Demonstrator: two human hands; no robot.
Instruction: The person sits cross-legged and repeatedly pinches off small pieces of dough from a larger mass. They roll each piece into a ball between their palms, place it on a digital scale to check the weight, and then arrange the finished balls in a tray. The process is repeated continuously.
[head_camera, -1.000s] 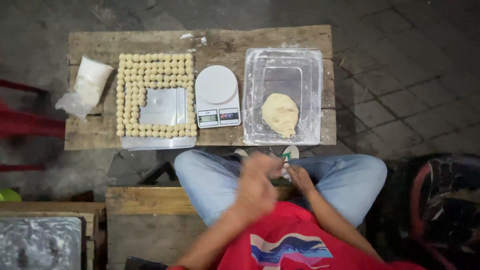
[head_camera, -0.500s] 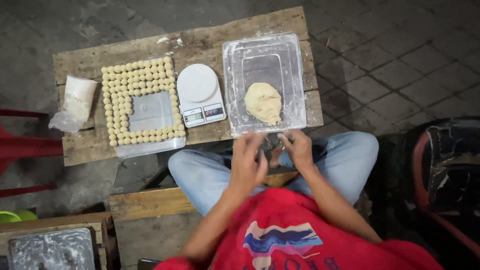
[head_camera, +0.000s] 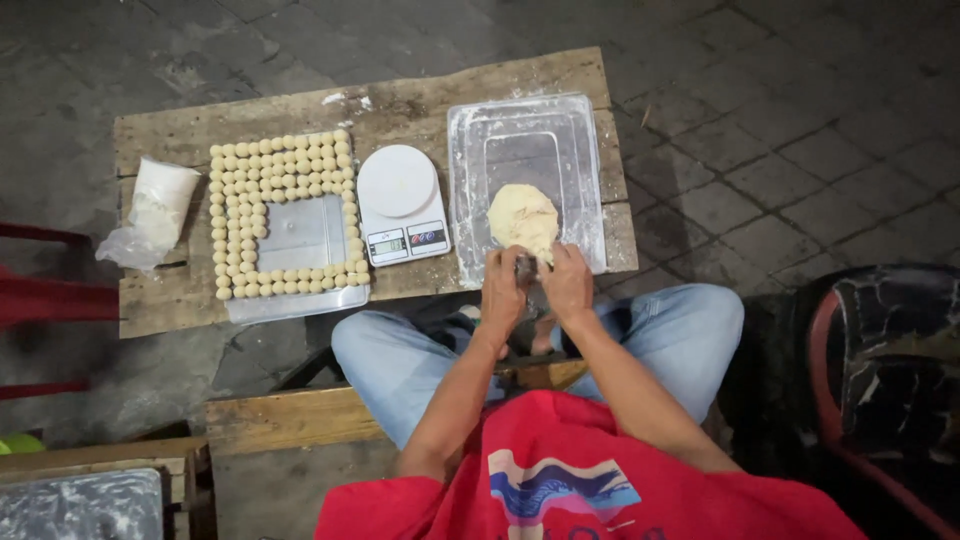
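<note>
Dough lump (head_camera: 523, 217), pale yellow, lies in the clear plastic tray (head_camera: 470, 180) at the right end of the wooden surface (head_camera: 160, 300), w/ your two hands meeting at its near edge. Going left to right: a white bag (head_camera: 160, 205) sits at the far left of the surface, w/ crumpled clear plastic just beside it; next, a flat tray (head_camera: 300, 235) ringed by rows of small dough balls (head_camera: 232, 215), its centre bare; then a white digital scale (head_camera: 400, 203) between the ball tray and the clear tray. Your left hand (head_camera: 503, 290) has its fingers curled in at the dough's near edge, pinching at a small bit, tho the bit itself is too small to make out. Your right hand (head_camera: 567, 283) is just beside it, fingers likewise bent inward, touching the same spot; can't tell exactly what it grips. Both hands hover over the tray's near rim, above your knees in blue jeans.
</note>
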